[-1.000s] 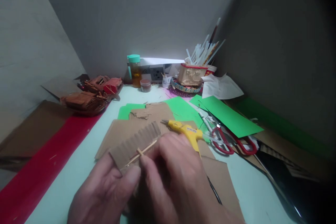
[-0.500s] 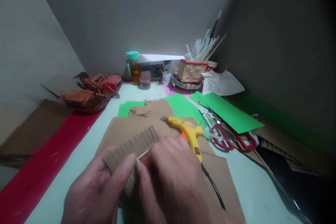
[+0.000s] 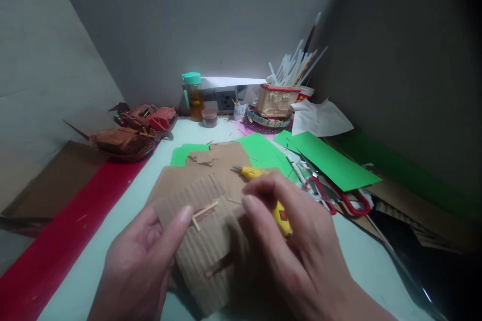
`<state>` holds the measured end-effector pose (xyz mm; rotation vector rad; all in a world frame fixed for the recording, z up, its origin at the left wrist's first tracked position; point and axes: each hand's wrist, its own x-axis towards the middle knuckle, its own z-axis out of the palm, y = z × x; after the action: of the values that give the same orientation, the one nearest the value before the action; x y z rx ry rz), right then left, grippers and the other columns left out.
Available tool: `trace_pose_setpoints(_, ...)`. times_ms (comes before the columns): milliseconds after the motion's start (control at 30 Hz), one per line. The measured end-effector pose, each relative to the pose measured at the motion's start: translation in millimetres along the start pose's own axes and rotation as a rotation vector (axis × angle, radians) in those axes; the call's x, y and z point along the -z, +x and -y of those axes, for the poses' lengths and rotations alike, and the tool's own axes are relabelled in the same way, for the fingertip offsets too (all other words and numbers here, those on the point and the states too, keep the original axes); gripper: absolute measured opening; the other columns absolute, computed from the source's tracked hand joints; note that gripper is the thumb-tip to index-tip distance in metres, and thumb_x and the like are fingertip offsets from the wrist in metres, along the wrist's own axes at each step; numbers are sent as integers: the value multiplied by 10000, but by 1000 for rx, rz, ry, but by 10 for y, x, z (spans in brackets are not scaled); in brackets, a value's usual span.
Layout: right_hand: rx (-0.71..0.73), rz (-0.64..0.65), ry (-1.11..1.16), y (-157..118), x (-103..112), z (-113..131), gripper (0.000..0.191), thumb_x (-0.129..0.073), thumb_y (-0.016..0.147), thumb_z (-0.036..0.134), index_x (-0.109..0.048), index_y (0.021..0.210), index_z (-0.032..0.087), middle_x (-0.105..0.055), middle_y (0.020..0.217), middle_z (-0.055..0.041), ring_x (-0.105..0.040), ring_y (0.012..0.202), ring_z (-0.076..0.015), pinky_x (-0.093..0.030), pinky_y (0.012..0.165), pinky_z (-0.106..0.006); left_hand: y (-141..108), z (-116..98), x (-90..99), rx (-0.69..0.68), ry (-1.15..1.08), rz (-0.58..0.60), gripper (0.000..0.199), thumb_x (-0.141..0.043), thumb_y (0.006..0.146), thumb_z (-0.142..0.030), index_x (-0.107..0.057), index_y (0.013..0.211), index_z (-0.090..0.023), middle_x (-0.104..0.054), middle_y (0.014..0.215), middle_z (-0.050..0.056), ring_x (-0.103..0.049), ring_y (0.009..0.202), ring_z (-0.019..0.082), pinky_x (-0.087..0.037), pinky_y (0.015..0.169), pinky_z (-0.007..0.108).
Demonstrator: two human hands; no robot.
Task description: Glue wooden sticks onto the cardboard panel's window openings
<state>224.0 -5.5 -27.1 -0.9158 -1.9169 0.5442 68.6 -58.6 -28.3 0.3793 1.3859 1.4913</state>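
Observation:
My left hand (image 3: 141, 256) grips a corrugated cardboard piece (image 3: 207, 261) by its left side, the thumb on top. Small light wooden sticks (image 3: 205, 209) lie at an angle on the cardboard beside the thumb, near a slot cut in it. To the right, my right hand (image 3: 297, 241) hovers over the cardboard's right side, thumb and forefinger close together at a thin pale stick (image 3: 234, 201); whether they pinch it is unclear. Behind the right hand lies a yellow glue gun (image 3: 250, 172), partly hidden.
Flat cardboard (image 3: 169, 180) and green paper (image 3: 331, 160) cover the table's middle. Red-handled scissors (image 3: 356, 203) lie at right. A bottle (image 3: 195, 100), a small jar (image 3: 209, 118) and a box of sticks (image 3: 278, 100) stand at the back. Brown models (image 3: 122, 143) sit at left.
My right hand has moved right, away from my left thumb, uncovering the cardboard's face, its slot and the sticks. It now covers much of the glue gun. My left hand still holds the cardboard.

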Motion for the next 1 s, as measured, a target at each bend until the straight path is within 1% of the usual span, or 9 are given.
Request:
trace_pose_setpoints(100,-205,179,135,35,89,-125,164,-526,971,291,-614,854,216,-648,758,35,-611,688,-123,-445,601,-248,25,12,20,41,-3,-13,672,-813,712,-142,-587,1329,-280,-827,1002,1,-767,976,253,-621,642,224)
trace_pose_setpoints(200,-281,344,300,24,89,-194,140,-541,950,305,-632,873,231,-659,737,45,-627,670,-116,-479,581,-208,55,30,45,-3,100,-18,654,-838,687,-203,-611,1300,-191,-839,957,52,-774,966,285,-636,651,246)
trace_pose_setpoints(267,-265,355,346,9,73,-198,80,-573,919,259,-639,885,227,-663,724,48,-630,644,-108,-491,568,-187,67,41,55,4,150,-44,608,-858,671,-239,-648,1240,-195,-845,904,48,-781,943,290,-633,621,234)
trace_pose_setpoints(367,-210,322,320,-15,55,-181,52,-604,888,195,-645,871,223,-657,703,54,-612,610,-98,-483,552,-177,67,64,57,-18,148,-79,524,-886,631,-261,-694,1118,-247,-847,872,-1,-786,915,291,-636,625,239)
trace_pose_setpoints(467,-177,310,301,-41,43,-172,66,-588,888,194,-634,846,218,-630,695,54,-582,611,-96,-451,543,-191,51,86,47,-65,162,-100,434,-895,575,-219,-721,971,-252,-843,832,-28,-783,913,314,-636,647,264)
trace_pose_setpoints(600,-202,331,330,-62,45,-168,83,-571,892,197,-620,826,210,-611,693,51,-556,623,-97,-423,542,-201,32,88,27,-75,150,-132,363,-857,539,-143,-720,855,-254,-842,819,-38,-772,950,319,-626,647,259)
trace_pose_setpoints(733,-252,351,394,-73,53,-149,68,-571,869,188,-613,817,201,-591,679,46,-535,601,-95,-410,525,-199,25,71,28,-90,172,-118,331,-832,549,-138,-731,838,-264,-840,827,-39,-774,946,306,-612,630,238)
trace_pose_setpoints(833,-291,353,436,-81,48,-130,64,-565,852,189,-609,805,195,-586,684,42,-529,607,-94,-405,531,-196,20,52,38,-64,163,-105,331,-822,559,-132,-736,851,-260,-837,829,-42,-770,964,312,-604,627,235)
trace_pose_setpoints(1000,-339,384,491,-63,27,-122,30,-572,833,199,-593,813,194,-578,702,36,-524,622,-100,-407,558,-204,2,31,56,18,131,-41,444,-851,577,-183,-719,991,-274,-846,935,-33,-753,1017,316,-608,628,237)
